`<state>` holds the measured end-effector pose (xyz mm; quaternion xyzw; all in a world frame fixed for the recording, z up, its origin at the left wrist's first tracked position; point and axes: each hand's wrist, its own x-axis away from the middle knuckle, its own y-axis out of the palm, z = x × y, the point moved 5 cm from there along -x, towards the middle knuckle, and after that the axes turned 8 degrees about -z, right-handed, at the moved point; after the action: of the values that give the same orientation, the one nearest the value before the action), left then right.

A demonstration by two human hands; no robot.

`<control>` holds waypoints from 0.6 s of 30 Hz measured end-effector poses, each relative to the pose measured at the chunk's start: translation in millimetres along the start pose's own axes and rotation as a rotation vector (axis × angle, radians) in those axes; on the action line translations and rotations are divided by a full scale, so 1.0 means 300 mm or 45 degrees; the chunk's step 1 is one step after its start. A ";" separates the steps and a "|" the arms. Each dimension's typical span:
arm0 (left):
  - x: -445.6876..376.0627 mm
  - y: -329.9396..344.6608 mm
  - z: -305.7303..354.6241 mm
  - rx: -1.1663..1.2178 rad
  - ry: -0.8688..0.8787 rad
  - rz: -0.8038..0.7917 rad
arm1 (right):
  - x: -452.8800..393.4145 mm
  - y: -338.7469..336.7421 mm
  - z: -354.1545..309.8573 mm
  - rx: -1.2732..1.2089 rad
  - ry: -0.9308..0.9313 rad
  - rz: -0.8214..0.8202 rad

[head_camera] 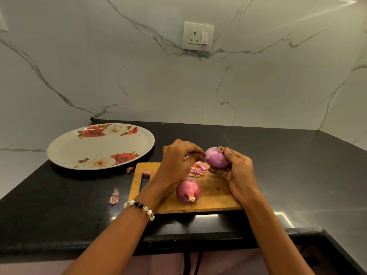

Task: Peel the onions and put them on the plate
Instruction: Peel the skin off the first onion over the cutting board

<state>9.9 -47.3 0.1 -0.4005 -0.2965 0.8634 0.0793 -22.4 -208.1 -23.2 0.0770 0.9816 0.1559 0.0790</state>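
Right hand (237, 171) cradling a nearly peeled onion (216, 158) above the board (214, 197), left hand (178, 161) curled with fingertips pinched beside it; the bared bulb, probably firm but slick, is best gripped around its girth.

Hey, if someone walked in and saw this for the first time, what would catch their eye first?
Probably the shiny peeled onion held in the right hand above the wooden cutting board, with the left hand curled beside it. Next, the unpeeled onion lying on the board, and the rose-patterned plate with nothing on it at the left.
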 end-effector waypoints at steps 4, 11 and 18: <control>-0.005 -0.004 0.010 0.013 -0.013 0.009 | -0.006 0.009 0.000 0.053 -0.009 -0.030; -0.008 -0.004 0.023 -0.010 -0.006 0.030 | -0.005 0.013 0.004 0.074 -0.010 -0.069; -0.006 -0.006 0.023 -0.022 -0.005 0.048 | -0.001 0.015 0.001 0.079 -0.005 -0.073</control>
<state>5.7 -49.6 5.8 -0.4050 -0.2963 0.8630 0.0590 -21.5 -203.9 -21.9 0.0515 0.9876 0.1231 0.0828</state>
